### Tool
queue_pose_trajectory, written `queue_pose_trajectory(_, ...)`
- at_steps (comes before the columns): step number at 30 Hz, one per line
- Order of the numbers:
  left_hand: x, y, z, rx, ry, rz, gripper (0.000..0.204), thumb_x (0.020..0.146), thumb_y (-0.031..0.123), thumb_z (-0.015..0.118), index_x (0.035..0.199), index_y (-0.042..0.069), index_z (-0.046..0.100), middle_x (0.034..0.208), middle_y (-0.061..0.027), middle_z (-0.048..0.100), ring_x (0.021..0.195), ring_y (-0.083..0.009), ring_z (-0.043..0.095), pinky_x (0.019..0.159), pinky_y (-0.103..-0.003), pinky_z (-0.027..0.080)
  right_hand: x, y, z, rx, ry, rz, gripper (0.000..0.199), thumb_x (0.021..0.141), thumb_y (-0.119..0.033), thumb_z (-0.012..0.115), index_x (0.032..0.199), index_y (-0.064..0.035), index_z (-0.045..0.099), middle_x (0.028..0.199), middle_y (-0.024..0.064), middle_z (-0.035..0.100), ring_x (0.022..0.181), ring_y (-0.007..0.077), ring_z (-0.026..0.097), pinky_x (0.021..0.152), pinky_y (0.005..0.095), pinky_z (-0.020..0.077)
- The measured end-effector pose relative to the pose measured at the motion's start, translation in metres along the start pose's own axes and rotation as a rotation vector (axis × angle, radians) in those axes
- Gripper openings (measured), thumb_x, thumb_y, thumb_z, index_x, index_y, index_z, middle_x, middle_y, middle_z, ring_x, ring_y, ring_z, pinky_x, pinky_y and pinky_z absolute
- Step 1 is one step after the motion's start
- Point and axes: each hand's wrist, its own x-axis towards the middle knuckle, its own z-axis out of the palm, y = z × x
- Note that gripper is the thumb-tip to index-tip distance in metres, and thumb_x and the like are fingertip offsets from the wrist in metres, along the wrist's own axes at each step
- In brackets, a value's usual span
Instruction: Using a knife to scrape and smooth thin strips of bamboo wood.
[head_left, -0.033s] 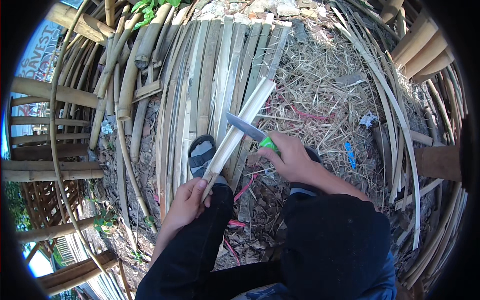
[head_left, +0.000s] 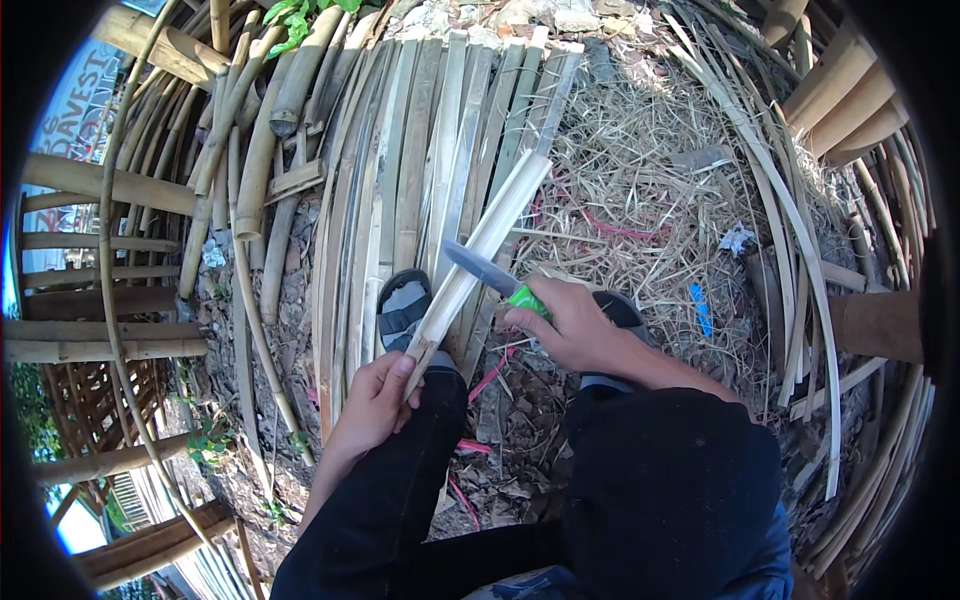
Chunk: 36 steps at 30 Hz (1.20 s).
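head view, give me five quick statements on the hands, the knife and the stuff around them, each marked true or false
1. The right hand holds a green-handled knife. True.
2. The left hand is empty. False: it grips the near end of a split bamboo strip.
3. In this view the knife's blade crosses the bamboo strip. True.
4. The blue scrap lies left of the left hand. False: it lies to the right of the right hand.
5. Flat bamboo slats lie side by side beyond the left hand. True.
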Motion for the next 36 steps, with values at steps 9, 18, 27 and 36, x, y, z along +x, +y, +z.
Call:
queue_pose_trajectory(9,0.009,-0.008,0.001,0.072,-0.029,0.176,0.039,0.107,0.033,0.041,0.083,0.004,0.053,0.057,0.0003,0.048,0.047,-0.0067,0.045,0.046,-0.023,0.036,0.004,-0.014,0.040,1.074,-0.849,0.490,0.047,0.097,-0.053,0.053,0.088,-0.0075,0.056,0.064,-0.0059,0.047,0.054,0.0031,0.042,0.047,0.0214,0.0304)
queue_pose_trajectory(18,0.005,-0.004,0.001,0.436,-0.028,0.287,0.039,0.103,0.033,0.050,0.090,-0.003,0.056,0.062,-0.0161,0.053,0.056,-0.0273,0.055,0.056,-0.041,0.041,0.008,-0.026,0.019,1.144,-0.863,0.821,0.055,0.098,-0.057,0.049,0.071,-0.0092,0.053,0.056,-0.0071,0.038,0.048,0.0022,0.031,0.044,0.0196,0.0221)
queue_pose_trajectory(27,0.002,-0.007,0.001,0.474,-0.045,0.398,0.033,0.101,0.030,0.052,0.096,-0.002,0.059,0.057,-0.0159,0.049,0.050,-0.0256,0.049,0.054,-0.040,0.039,-0.001,-0.025,0.017,0.995,-0.715,0.832,0.051,0.097,-0.052,0.056,0.068,-0.0099,0.057,0.056,-0.0073,0.042,0.048,0.0020,0.034,0.045,0.0201,0.0233)
queue_pose_trajectory(36,-0.004,0.001,0.002,0.441,-0.077,0.301,0.039,0.102,0.033,0.052,0.086,-0.003,0.056,0.061,-0.0187,0.051,0.058,-0.0327,0.053,0.057,-0.043,0.040,0.000,-0.038,0.007,0.932,-0.641,0.844,0.049,0.096,-0.049,0.059,0.068,-0.0089,0.058,0.056,-0.0068,0.043,0.049,0.0032,0.036,0.048,0.0207,0.0255)
